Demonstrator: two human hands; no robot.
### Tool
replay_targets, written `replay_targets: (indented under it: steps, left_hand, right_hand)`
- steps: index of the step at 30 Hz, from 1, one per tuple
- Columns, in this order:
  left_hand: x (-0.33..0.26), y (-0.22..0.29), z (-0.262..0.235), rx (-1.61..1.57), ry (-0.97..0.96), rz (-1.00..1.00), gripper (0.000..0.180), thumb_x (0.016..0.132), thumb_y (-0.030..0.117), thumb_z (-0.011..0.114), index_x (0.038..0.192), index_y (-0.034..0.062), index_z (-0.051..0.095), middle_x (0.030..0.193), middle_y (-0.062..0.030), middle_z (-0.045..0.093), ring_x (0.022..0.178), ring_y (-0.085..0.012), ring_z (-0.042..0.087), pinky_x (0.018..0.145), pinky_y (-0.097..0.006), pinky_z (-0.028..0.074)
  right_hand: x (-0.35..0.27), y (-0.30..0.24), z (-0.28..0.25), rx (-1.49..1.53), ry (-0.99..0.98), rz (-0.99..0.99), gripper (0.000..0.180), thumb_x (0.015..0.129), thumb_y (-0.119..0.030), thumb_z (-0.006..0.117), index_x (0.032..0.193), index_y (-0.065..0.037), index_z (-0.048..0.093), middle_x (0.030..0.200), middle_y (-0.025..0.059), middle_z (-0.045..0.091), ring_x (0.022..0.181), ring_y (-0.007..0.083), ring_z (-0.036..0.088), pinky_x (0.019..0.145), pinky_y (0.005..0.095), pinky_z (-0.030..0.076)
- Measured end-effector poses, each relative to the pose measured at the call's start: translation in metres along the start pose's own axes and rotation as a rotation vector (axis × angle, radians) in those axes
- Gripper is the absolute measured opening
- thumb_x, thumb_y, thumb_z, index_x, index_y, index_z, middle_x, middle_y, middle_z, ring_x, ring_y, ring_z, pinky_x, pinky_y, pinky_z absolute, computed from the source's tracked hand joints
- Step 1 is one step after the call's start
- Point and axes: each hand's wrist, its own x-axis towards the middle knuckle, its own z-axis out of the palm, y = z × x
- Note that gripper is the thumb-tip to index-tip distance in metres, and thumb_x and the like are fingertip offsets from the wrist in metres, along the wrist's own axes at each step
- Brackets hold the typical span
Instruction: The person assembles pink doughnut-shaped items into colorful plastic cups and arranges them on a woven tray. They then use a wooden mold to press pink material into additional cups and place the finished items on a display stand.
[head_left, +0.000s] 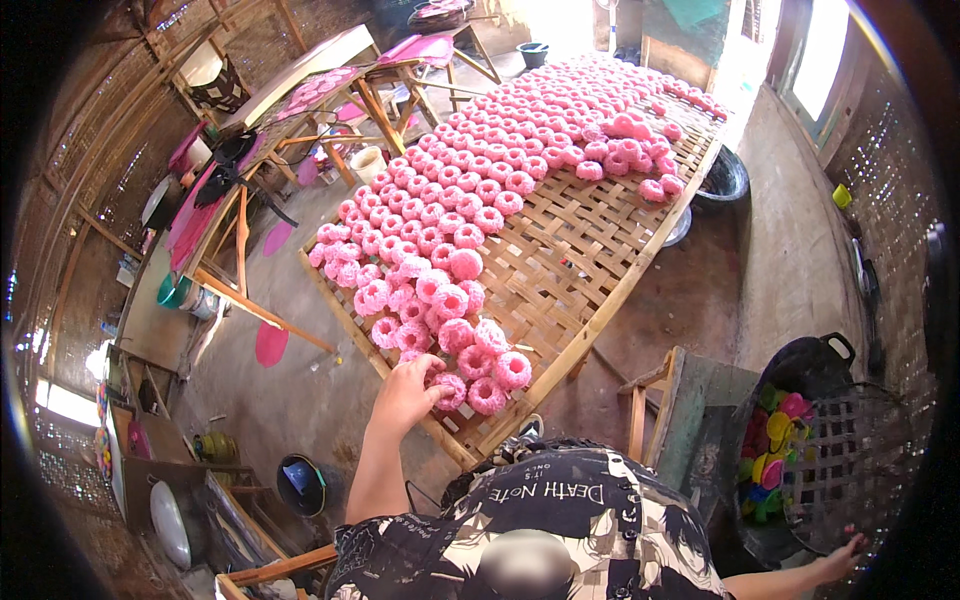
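My left hand [404, 394] reaches over the near end of a woven bamboo rack [560, 262]. Its thumb and fingers are closed around a pink ring-shaped cracker [453, 391] of thin tangled strands, partly covered by the hand. More such rings stand close by, among them one pink ring [513, 370] at the rack's near edge. My right hand [842, 562] is stretched out low at the right, its fingers apart and seemingly empty, beside the lower rim of a black perforated basket [838, 440]. Colourful plastic cups [768, 440] fill the basket's left part.
Rows of pink rings cover the rack's left and far parts, with a loose heap [625, 150] at its right. Wooden benches [240, 230] with pink sheets line the left. A dark bucket [302, 484] stands on the floor, and a wooden stool [690, 420] is at the right.
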Motion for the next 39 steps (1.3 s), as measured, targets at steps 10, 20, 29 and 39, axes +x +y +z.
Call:
replay_targets:
  steps: [10,20,29,39]
  left_hand:
    - [0.084,0.020,-0.019,0.154,0.376,0.502,0.021,0.079,0.014,0.059,0.099,0.0071,0.059,0.095,-0.0127,0.058,0.094,-0.0291,0.053,0.087,-0.040,0.041]
    - [0.192,0.042,-0.019,0.671,-0.173,0.313,0.038,0.073,0.007,0.059,0.110,0.0148,0.058,0.115,-0.0101,0.054,0.110,-0.0269,0.049,0.095,-0.040,0.038]
    - [0.196,0.022,-0.012,0.594,0.078,0.466,0.039,0.066,0.014,0.069,0.102,0.0117,0.053,0.111,-0.0093,0.051,0.112,-0.0278,0.043,0.095,-0.044,0.033]
    - [0.202,0.006,-0.032,0.421,0.092,0.353,0.020,0.076,0.007,0.056,0.091,0.0182,0.065,0.108,-0.0044,0.055,0.110,-0.0238,0.046,0.098,-0.045,0.029]
  right_hand:
    - [-0.062,-0.023,0.027,-0.933,-0.124,-0.024,0.072,0.086,-0.058,0.041,0.130,-0.001,0.041,0.126,0.0180,0.049,0.113,0.0321,0.050,0.096,0.0407,0.037]
    - [-0.053,0.002,-0.007,-0.610,-0.323,-0.237,0.067,0.086,-0.059,0.040,0.131,-0.009,0.043,0.123,0.0143,0.052,0.111,0.0325,0.050,0.091,0.0393,0.041]
    - [-0.082,-0.025,-0.033,-0.439,-0.356,-0.096,0.060,0.088,-0.054,0.043,0.133,-0.015,0.042,0.122,0.0140,0.053,0.109,0.0298,0.053,0.089,0.0363,0.042]
    - [-0.094,-0.045,-0.033,-0.421,-0.340,-0.105,0.055,0.089,-0.051,0.043,0.132,-0.017,0.043,0.115,0.0137,0.057,0.104,0.0266,0.057,0.085,0.0360,0.045]
